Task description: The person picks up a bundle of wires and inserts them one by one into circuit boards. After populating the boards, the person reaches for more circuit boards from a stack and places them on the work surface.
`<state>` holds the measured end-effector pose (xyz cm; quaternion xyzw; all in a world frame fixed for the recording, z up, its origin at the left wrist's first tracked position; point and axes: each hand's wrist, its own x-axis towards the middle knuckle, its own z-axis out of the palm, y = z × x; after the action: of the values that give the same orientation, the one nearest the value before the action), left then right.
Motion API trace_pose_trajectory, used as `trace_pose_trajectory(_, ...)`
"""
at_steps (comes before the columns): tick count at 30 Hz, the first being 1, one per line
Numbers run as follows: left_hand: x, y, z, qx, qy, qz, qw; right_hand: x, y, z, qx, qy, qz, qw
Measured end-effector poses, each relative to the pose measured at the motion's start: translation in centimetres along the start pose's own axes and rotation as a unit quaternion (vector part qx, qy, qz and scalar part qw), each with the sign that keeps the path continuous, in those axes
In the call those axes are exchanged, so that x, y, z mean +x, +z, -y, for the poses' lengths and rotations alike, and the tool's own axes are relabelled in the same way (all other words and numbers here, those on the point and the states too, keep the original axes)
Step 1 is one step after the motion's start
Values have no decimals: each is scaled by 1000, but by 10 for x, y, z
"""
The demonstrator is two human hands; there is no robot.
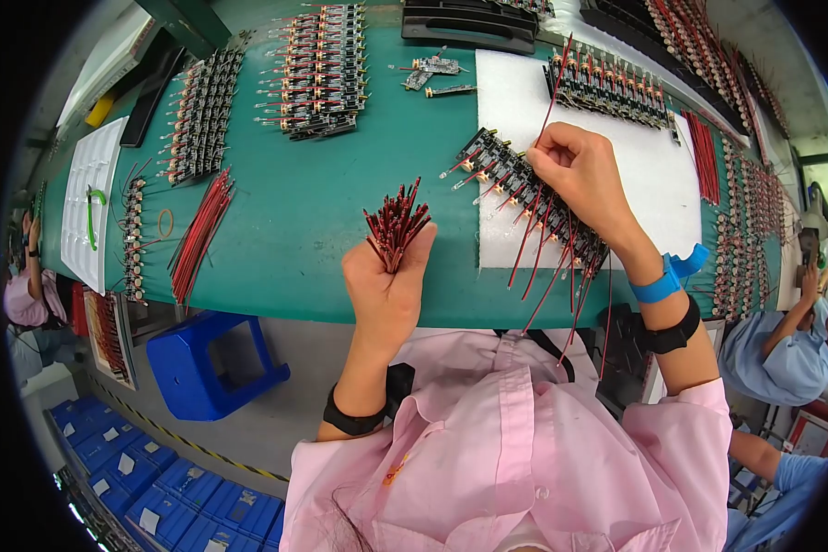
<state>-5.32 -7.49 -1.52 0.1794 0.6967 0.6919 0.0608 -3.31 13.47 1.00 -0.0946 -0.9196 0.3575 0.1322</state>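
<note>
My left hand [383, 293] is closed round a bundle of thin red and black wires [397, 221], whose ends fan out above the fist. Finger and thumb of my right hand [587, 175] pinch a single red wire [554, 92] that sticks up past them. Below that hand, a slanting row of small black circuit boards [499, 164] lies partly on a white foam sheet [504, 92]. Several red wires trail from the row toward the table's near edge. My right fingers hide part of the boards, so I cannot tell whether the pinched wire touches one.
More circuit board rows [317, 74] stand on the green table [285, 230]. Loose boards [435, 66] lie near a black tray [469, 28]. Spare wires [202, 235] lie left, beside a white tray [90, 212] with green cutters [92, 219]. A blue stool [189, 363] stands below; co-workers sit either side.
</note>
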Motion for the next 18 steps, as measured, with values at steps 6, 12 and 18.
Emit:
trace_pose_trajectory(6,1,4,0,-32,1,-33,999,0,-2,5,-30,-23,-13,999)
trace_pose_trajectory(12,0,3,-1,-36,-2,-33,999,3,-4,8,-44,-23,7,999)
trace_pose_trajectory(18,0,2,-2,-33,0,-25,999,7,-8,8,-41,10,47,998)
